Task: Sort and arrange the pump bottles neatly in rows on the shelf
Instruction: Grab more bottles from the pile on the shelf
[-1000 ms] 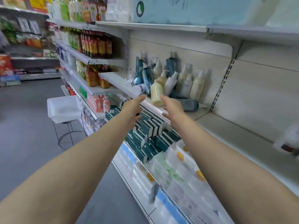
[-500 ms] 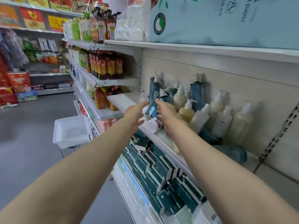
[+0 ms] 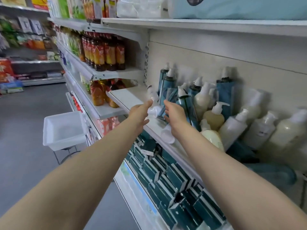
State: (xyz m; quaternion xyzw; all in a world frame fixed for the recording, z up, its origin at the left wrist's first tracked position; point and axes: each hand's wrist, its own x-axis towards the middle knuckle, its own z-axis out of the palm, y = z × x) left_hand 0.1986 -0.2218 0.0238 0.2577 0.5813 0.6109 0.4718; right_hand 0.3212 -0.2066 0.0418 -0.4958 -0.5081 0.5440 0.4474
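Note:
Several pump bottles stand and lean in a jumble on the white shelf [image 3: 127, 98]: tall teal ones [image 3: 167, 83], cream ones [image 3: 201, 100] and pale ones [image 3: 232, 130]. A small white pump bottle [image 3: 153, 105] lies tipped at the left end of the group. My left hand [image 3: 141, 112] reaches to it with straight fingers, fingertips at its side. My right hand [image 3: 174, 113] is just right of it, fingers extended, in front of a leaning teal bottle [image 3: 186, 103]. Another white bottle [image 3: 167, 135] lies at the shelf edge under my right wrist.
Dark teal boxes [image 3: 166, 171] fill the shelf below. Brown sauce bottles [image 3: 106, 53] stand on shelves to the left. A white bin [image 3: 64, 130] on a wire stand sits in the aisle. A teal bottle [image 3: 274, 171] lies flat at the right.
Both hands have pushed further forward to the small white bottle at the left end of the group. The camera has come closer to the shelf.

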